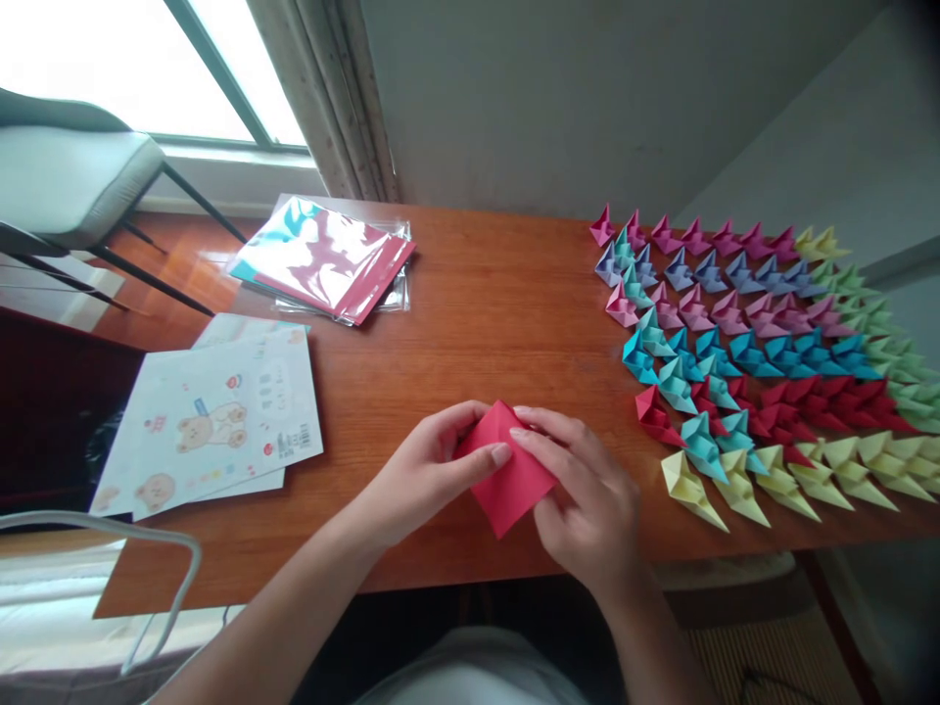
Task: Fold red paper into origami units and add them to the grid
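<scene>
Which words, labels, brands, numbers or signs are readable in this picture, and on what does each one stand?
No text can be read with certainty.
Bear-printed sheet: small lettering and a barcode, too small and blurred to read.
Shiny packet: glare; I make out no lettering.
Red paper, held: no writing shows.

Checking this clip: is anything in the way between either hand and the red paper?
Nothing visible is: the left hand and right hand both grip the red paper directly. A pale yellow folded piece lies to the right, outside their grip.
</scene>
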`<state>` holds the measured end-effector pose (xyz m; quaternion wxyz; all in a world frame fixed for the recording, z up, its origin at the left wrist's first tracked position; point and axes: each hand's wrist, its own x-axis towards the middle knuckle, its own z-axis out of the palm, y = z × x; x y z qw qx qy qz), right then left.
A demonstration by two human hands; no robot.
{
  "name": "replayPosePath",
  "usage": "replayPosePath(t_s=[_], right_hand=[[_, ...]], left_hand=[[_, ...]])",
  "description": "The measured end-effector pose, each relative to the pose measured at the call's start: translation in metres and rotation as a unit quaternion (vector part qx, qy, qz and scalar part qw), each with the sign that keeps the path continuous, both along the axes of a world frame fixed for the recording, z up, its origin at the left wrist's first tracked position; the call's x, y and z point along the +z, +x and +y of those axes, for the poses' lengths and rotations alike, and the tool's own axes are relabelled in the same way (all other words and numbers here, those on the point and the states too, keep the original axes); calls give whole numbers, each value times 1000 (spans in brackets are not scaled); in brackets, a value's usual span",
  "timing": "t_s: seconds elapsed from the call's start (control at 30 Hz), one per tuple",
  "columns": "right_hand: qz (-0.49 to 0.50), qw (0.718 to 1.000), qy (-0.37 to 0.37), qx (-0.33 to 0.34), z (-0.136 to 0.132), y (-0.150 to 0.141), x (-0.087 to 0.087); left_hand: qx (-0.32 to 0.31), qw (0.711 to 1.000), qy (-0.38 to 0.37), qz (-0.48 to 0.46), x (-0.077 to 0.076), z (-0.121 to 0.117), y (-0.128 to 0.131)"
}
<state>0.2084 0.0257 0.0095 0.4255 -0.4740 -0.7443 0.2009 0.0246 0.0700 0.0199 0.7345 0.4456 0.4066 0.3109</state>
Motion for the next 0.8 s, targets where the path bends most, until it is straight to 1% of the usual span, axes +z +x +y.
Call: replayPosePath(t_s=[0.1,0.17,0.23,0.27,0.33,0.4,0.5,0.8], right_hand=[[48,997,-54,8,1,5,9],[90,990,-107,-30,3,9,13],[118,977,-162,-67,7,10,17],[125,972,-184,-73,10,10,18],[122,968,-210,-58,16,7,19],[105,971,-212,-38,22,4,19],[83,976,-202,-23,27,0,19],[75,979,-186,-24,28,-5,21]], left_hand=[[19,999,41,31,-2,0,0],[21,994,79,68,-3,-1,1],[9,985,126,113,-3,-3,1],[-2,979,150,136,-3,-4,2],[-24,966,191,173,-3,-5,2],[-35,956,217,196,-2,-6,2],[-39,948,234,210,-1,-5,2],[-44,941,253,221,-1,-6,3]])
